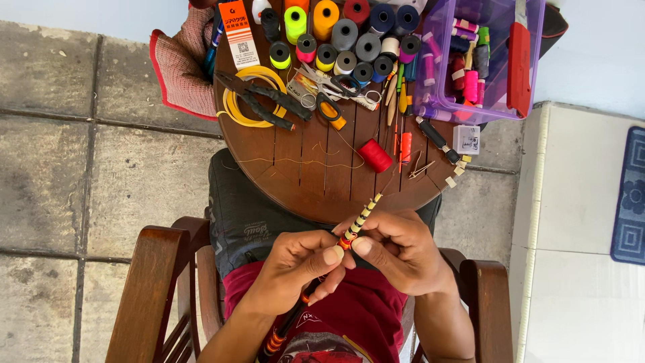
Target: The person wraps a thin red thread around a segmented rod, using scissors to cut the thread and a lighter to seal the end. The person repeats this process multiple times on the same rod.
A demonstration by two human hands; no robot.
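Both hands pinch a thin rod [360,218] wrapped in black, yellow and orange thread bands, held over my lap at the near edge of a round wooden table [295,181]. My left hand [295,269] grips the rod's lower part with thumb and fingers closed. My right hand [396,252] pinches it just above, at the orange band. A red thread spool [374,155] lies on the table beyond the rod's tip; a thin thread seems to run from it toward the rod.
On the table's far side are several colourful thread spools [346,33], black pliers [265,101], a yellow coil [236,101], scissors [329,107] and a purple plastic box [480,60] of spools. I sit in a wooden armchair [151,282] on concrete paving.
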